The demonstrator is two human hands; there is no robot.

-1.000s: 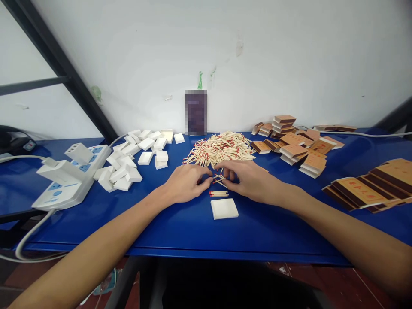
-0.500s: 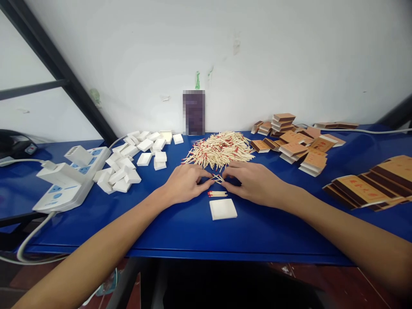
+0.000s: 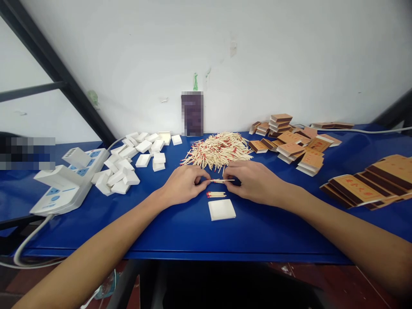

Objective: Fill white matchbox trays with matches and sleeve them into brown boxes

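My left hand [image 3: 184, 183] pinches the red-headed end of a few matches [image 3: 218, 180] between thumb and forefinger. From the other side, my right hand [image 3: 252, 182] closes its thumb and forefinger on the plain ends of the same matches, which lie sideways between both hands. Just below them a small row of matches [image 3: 217, 195] rests on the table, red heads to the left. Nearer to me is a white matchbox tray [image 3: 222, 210]. A large heap of loose matches [image 3: 220, 148] spreads behind my hands.
White trays [image 3: 120, 169] lie piled on the left beside a power strip [image 3: 86, 171] with plugs and a cable. Matchbox sleeves [image 3: 289, 148] are heaped at the back right, with more sleeves [image 3: 363, 189] fanned out nearer. A pixelated dark rectangle [image 3: 193, 113] stands by the wall.
The matches between my fingers were crossed and now lie nearly parallel in a narrow bundle. Both hands have stayed almost in place.
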